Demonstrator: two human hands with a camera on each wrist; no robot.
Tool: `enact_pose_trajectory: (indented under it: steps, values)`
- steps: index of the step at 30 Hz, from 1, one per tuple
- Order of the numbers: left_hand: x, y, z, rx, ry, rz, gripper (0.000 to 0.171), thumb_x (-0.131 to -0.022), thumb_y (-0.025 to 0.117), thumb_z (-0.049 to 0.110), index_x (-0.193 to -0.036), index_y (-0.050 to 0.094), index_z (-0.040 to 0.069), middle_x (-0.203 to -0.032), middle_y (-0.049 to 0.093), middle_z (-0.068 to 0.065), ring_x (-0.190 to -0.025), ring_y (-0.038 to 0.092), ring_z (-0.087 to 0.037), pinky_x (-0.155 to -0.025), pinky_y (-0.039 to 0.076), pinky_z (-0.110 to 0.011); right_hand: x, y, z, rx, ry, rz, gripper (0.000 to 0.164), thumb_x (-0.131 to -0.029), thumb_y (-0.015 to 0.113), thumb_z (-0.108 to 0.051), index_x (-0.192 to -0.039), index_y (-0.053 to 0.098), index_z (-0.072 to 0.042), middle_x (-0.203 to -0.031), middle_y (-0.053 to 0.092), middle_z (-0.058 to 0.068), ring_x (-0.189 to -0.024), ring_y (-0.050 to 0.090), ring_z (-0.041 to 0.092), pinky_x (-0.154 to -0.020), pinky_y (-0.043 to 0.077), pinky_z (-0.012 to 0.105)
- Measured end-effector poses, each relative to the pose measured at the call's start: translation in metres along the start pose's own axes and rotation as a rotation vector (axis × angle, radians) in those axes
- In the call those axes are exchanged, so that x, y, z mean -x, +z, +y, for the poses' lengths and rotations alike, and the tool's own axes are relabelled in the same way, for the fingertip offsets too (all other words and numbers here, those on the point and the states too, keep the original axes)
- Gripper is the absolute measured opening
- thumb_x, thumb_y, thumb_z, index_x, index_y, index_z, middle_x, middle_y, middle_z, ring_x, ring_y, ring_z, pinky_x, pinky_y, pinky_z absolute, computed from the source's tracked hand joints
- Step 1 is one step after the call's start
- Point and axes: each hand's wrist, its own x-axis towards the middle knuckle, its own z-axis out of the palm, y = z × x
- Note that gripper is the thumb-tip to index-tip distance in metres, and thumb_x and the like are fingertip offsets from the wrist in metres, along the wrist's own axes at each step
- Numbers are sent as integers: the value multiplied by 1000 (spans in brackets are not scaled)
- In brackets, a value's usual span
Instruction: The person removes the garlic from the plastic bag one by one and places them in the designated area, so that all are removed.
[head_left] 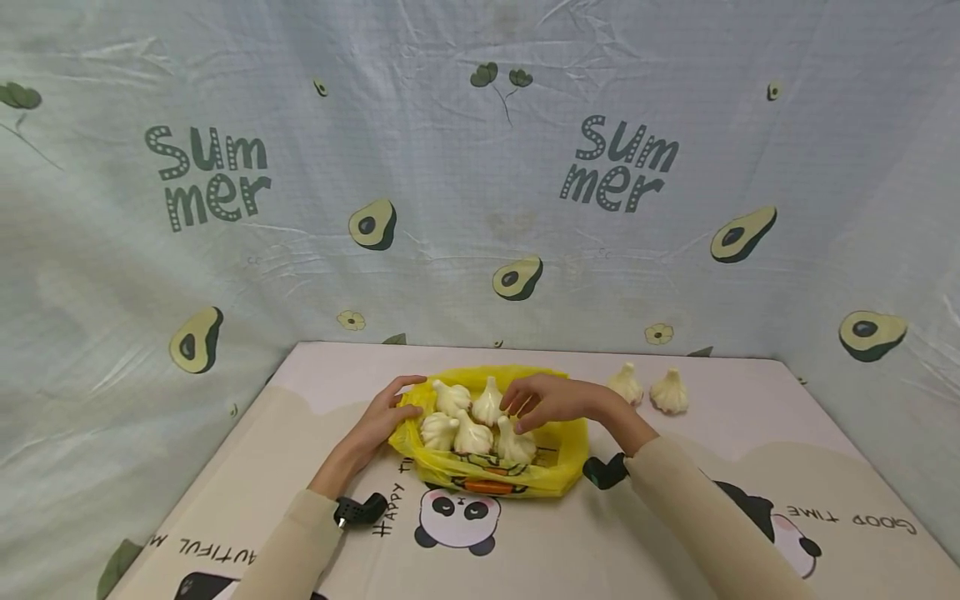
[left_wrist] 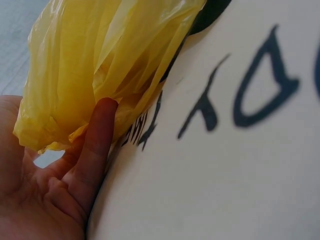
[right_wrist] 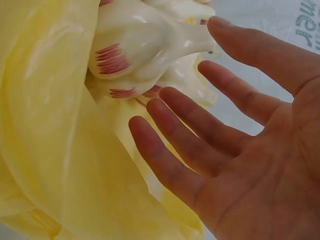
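Note:
A yellow plastic bag (head_left: 551, 479) lies on the table with its mouth spread wide, and several white garlic bulbs (head_left: 473, 435) sit inside it. My left hand (head_left: 382, 414) grips the bag's left rim, thumb on one side and fingers on the other, as the left wrist view shows. Over the bag's right part hovers my right hand (head_left: 553, 398), its fingers spread and loosely extended. In the right wrist view the thumb tip is right at the stem of a garlic bulb (right_wrist: 135, 45) with purple streaks, while the other fingers (right_wrist: 167, 157) hold nothing.
Two more garlic bulbs, one (head_left: 626, 384) partly behind my right wrist and another (head_left: 669, 392) to its right, stand on the table beyond the bag. A printed cloth (head_left: 450, 292) hangs behind the table (head_left: 600, 550).

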Motion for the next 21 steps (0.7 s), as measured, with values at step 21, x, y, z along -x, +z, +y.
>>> enact_pose_trajectory:
  steps: [21]
  values:
    - [0, 0, -1, 2, -7, 5, 56, -97, 56, 14, -151, 45, 23, -149, 52, -22, -114, 62, -25, -94, 57, -33, -16, 11, -1, 41, 240, -98, 57, -84, 82, -14, -136, 60, -13, -142, 57, 22, -116, 64, 27, -93, 60, 41]
